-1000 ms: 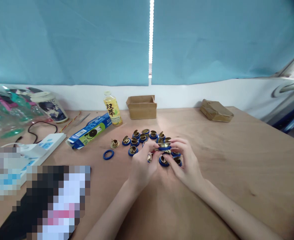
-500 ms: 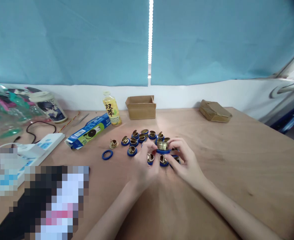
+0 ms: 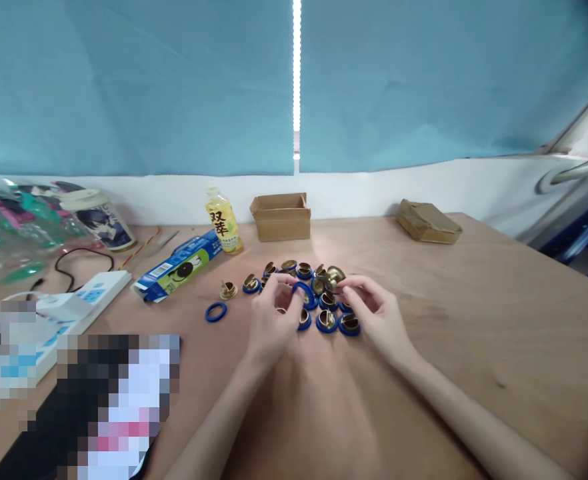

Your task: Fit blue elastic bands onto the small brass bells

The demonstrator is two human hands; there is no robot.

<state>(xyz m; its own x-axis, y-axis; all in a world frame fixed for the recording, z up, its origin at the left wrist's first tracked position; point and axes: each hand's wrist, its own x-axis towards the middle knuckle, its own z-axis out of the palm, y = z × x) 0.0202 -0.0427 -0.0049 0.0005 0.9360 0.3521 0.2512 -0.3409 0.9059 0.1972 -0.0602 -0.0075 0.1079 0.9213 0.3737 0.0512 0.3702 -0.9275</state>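
Note:
My left hand pinches a blue ring between thumb and fingers, tilted above the cluster. In my right hand the thumb and fingertips grip a round brass-coloured metal fitting, its domed side showing. The ring and the fitting are apart. Below and around them sit several similar metal fittings with blue rings about their bases, such as one blue-ringed fitting near the front. Left of the cluster lie a loose blue ring and a fitting without a ring. My left fingers hide some of the pieces.
Behind the cluster stand a yellow-labelled bottle and an open cardboard box. A blue carton, a power strip and a patterned cup are at left. A brown package lies at the back right.
The blue ring has come off the metal fitting. My hands have moved apart, the left holding the ring and the right the fitting, which is now tilted.

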